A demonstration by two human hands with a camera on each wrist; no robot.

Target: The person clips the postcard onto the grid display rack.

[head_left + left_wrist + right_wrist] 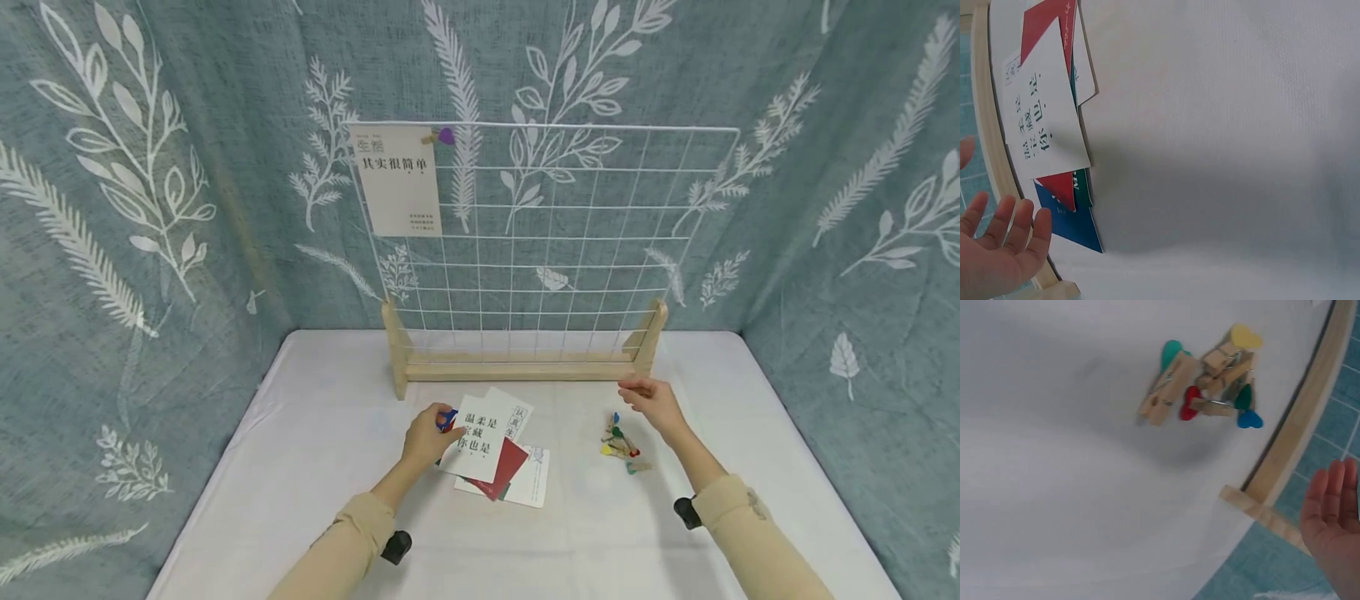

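My left hand (pixel 427 437) hovers at the left edge of a pile of cards, its fingers spread and holding nothing in the left wrist view. Uppermost in the pile is a white card (pixel 477 446) with dark Chinese lettering. Red cards (pixel 512 462), another white card (pixel 534 483) and a blue card (pixel 1075 222) peek out from under it. To the right, my right hand (pixel 654 402) is raised just beyond a small heap of wooden clothespins (pixel 1169 390) with coloured hearts. Its fingers are loosely extended, with nothing in them.
A white wire grid (pixel 540 237) stands on a wooden base (pixel 517 372) behind the hands. A purple-heart clothespin (pixel 446 136) holds a cream card (pixel 400 187) at the grid's upper left. Patterned blue-green cloth (pixel 255 167) surrounds the white table (pixel 330 392).
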